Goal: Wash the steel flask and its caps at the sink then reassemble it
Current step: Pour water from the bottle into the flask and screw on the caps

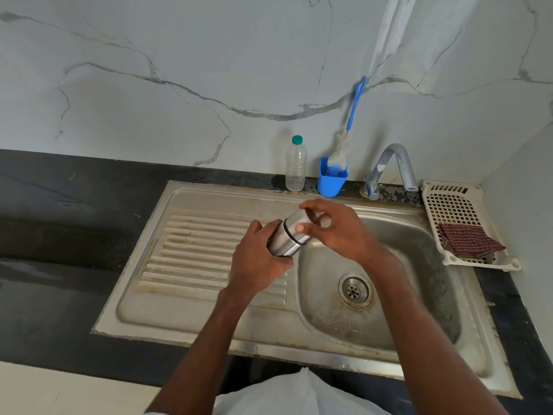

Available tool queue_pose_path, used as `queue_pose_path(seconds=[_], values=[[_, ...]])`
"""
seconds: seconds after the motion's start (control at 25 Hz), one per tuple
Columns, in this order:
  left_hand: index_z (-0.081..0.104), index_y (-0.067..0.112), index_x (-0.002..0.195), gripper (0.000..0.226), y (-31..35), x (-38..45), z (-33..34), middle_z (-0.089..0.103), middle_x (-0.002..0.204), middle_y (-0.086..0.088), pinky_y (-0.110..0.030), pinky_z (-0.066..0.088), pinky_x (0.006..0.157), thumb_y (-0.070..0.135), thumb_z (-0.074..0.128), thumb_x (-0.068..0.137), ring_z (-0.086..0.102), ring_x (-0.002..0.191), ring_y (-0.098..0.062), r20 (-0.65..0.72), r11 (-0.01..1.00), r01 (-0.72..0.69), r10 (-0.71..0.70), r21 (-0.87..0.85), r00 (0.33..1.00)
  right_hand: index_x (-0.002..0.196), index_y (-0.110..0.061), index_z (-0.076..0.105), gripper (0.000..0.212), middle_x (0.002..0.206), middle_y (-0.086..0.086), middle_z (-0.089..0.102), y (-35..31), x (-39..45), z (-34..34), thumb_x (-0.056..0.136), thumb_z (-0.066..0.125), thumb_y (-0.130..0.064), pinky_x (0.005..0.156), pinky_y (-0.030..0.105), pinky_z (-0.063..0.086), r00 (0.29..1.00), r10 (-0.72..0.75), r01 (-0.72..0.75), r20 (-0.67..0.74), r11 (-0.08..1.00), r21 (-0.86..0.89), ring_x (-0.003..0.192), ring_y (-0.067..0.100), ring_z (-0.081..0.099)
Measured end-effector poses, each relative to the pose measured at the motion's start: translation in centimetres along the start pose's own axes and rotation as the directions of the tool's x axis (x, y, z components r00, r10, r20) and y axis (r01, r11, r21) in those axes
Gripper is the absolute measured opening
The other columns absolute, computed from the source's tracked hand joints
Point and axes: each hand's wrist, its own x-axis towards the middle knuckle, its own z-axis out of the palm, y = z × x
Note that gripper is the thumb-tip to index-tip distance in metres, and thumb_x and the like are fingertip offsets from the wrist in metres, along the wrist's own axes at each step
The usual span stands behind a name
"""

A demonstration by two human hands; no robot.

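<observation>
Home kitchen, steel sink [209, 319], tap [395, 163]

Lower body of the cylindrical brushed-steel flask [284, 245] buried under the curled fingers of the left hand [257, 259]; base out of sight. Cap end partly covered by the right hand [338, 232], fingertips there blurred. Bristle tip of the blue-handled bottle brush [354, 106] sunk inside the blue plastic cup [330, 181]. Dark stone tabletop [59, 235] cut off at the left edge. Both forearms cropped at the bottom edge.
</observation>
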Motion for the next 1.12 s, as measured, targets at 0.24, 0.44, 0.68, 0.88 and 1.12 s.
queue_pose_path(seconds=[0.24, 0.44, 0.68, 0.88, 1.12], values=[[0.056, 0.045, 0.136, 0.081, -0.6, 0.6, -0.1, 0.051, 0.101, 0.015, -0.038, 0.061, 0.075, 0.042, 0.089, 0.062, 0.062, 0.084, -0.007, 0.007, 1.0, -0.01, 0.01, -0.027, 1.0, 0.132, -0.027, 0.065, 0.044, 0.121, -0.01, 0.064, 0.2, 0.9, 1.6, 0.092, 0.075, -0.042, 0.09, 0.018, 0.049, 0.994, -0.096, 0.097, -0.048, 0.995, 0.01, 0.11, 0.009, 0.062], [0.059, 0.04, 0.138, 0.083, -1.1, 1.0, -0.5, 0.051, 0.1, 0.014, -0.036, 0.06, 0.073, 0.039, 0.09, 0.061, 0.063, 0.083, -0.007, -0.009, 0.997, -0.008, 0.007, -0.081, 1.0, 0.138, -0.026, 0.059, 0.055, 0.122, -0.007, 0.055, 0.3, 1.5, 2.1, 0.089, 0.081, -0.038, 0.091, 0.017, 0.044, 0.973, -0.221, 0.227, 0.07, 0.97, -0.084, 0.111, 0.004, 0.056], [0.059, 0.038, 0.137, 0.082, -1.2, 1.0, -0.9, 0.052, 0.099, 0.013, -0.036, 0.06, 0.072, 0.039, 0.09, 0.061, 0.062, 0.082, -0.007, -0.008, 0.997, -0.028, 0.028, -0.071, 1.0, 0.143, -0.029, 0.052, 0.064, 0.132, -0.008, 0.048, 0.6, 1.7, 2.4, 0.087, 0.08, -0.046, 0.099, 0.022, 0.044, 0.968, -0.248, 0.251, 0.046, 0.963, -0.093, 0.121, 0.007, 0.052], [0.061, 0.04, 0.134, 0.078, -1.5, 0.9, -0.9, 0.048, 0.098, 0.012, -0.041, 0.06, 0.07, 0.035, 0.088, 0.061, 0.062, 0.08, -0.01, 0.04, 0.995, -0.082, 0.084, -0.054, 0.996, 0.118, -0.028, 0.059, 0.052, 0.107, -0.011, 0.056, -0.4, 1.2, 3.8, 0.087, 0.063, -0.07, 0.073, 0.026, 0.051, 0.976, -0.17, 0.128, -0.138, 0.954, -0.272, 0.087, 0.004, 0.058], [0.061, 0.037, 0.14, 0.089, -1.1, 0.8, -1.0, 0.072, 0.114, 0.024, -0.025, 0.06, 0.089, 0.027, 0.099, 0.06, 0.069, 0.103, 0.003, 0.071, 0.936, 0.022, 0.003, -0.351, 0.997, 0.1, -0.023, 0.064, 0.024, 0.095, -0.012, 0.057, -1.4, 2.2, 3.0, 0.094, 0.064, -0.047, 0.056, 0.033, 0.048, 0.865, -0.484, 0.374, -0.133, 0.798, -0.474, 0.074, 0.01, 0.056]])
